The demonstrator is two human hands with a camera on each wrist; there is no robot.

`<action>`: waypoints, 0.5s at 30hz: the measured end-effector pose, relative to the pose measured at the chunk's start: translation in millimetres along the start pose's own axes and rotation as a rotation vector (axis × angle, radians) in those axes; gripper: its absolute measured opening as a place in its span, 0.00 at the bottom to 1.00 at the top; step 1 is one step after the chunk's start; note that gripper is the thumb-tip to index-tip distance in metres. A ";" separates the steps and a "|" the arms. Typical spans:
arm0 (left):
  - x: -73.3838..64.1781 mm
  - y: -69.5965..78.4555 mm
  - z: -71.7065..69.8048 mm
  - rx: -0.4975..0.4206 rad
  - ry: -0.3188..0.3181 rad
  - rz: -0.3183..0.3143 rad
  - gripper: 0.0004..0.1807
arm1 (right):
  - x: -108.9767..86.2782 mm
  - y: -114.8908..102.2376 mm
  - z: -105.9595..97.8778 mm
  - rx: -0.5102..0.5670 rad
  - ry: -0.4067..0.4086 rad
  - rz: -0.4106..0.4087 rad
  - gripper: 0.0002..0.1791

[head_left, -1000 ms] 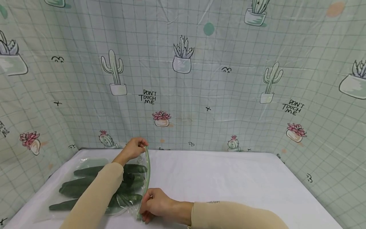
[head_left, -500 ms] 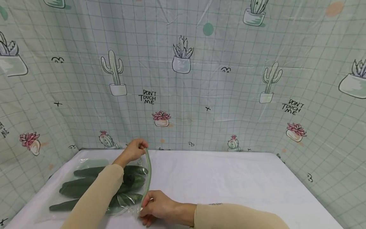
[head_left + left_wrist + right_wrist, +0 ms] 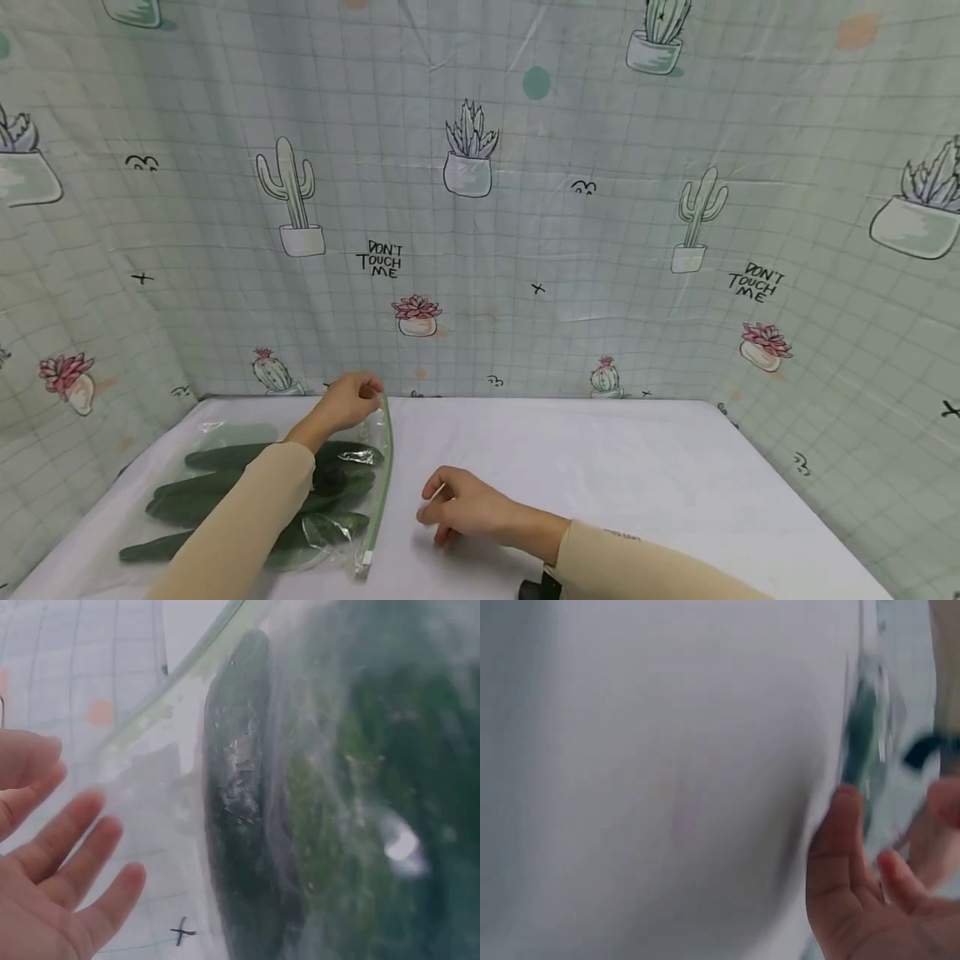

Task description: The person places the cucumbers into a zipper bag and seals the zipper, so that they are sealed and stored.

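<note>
A clear zip bag (image 3: 105,575) lies flat at the left of the table, holding several long dark green cucumbers (image 3: 187,497). Its green zip strip (image 3: 385,483) runs along the right side, with a small white piece at the near end. My left hand (image 3: 345,402) is at the strip's far corner. In the left wrist view, the fingers of that left hand (image 3: 64,862) are spread beside the film, gripping nothing. To the right of the strip, my right hand (image 3: 472,504) hovers close over the table with loosely bent fingers, holding nothing.
The white-covered table (image 3: 600,467) extends right of the bag. A hanging sheet (image 3: 525,233) printed with grid lines and potted cacti encloses its back and sides. A black object (image 3: 540,588) sits under the right sleeve.
My right hand has let go of the zip's near end and moved right and slightly away. The left hand stays at the far corner, its fingers now off the strip. The view has shifted slightly.
</note>
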State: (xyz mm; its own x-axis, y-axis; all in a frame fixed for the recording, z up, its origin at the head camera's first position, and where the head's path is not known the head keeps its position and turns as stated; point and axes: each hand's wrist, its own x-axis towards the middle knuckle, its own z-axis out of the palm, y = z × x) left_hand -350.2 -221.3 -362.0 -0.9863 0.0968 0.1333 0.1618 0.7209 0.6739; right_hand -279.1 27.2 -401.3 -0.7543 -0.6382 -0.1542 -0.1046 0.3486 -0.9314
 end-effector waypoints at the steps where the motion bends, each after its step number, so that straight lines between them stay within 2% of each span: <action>1: -2.3 0.6 -1.1 0.015 -0.004 0.004 0.13 | -0.2 1.3 -8.4 -0.040 0.005 -0.015 0.13; 4: -9.6 2.5 -4.4 0.064 0.012 0.041 0.13 | -0.1 6.7 -37.9 -0.207 0.042 -0.076 0.15; 9: -27.0 4.3 -8.7 0.125 0.034 0.127 0.11 | -5.2 22.3 -88.9 -0.565 0.144 -0.177 0.18; 12: -39.9 5.5 -9.6 0.141 0.051 0.163 0.13 | -13.4 32.5 -113.9 -0.739 0.199 -0.210 0.17; 15: -53.6 5.6 -9.4 0.162 0.073 0.177 0.16 | -23.4 41.9 -134.7 -0.862 0.251 -0.217 0.16</action>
State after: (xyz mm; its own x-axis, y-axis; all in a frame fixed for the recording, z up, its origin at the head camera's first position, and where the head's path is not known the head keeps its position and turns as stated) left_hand -296.2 -228.9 -358.5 -0.9372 0.1860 0.2949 0.3192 0.7982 0.5108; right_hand -353.2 149.2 -392.4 -0.7700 -0.6164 0.1649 -0.6301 0.6939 -0.3486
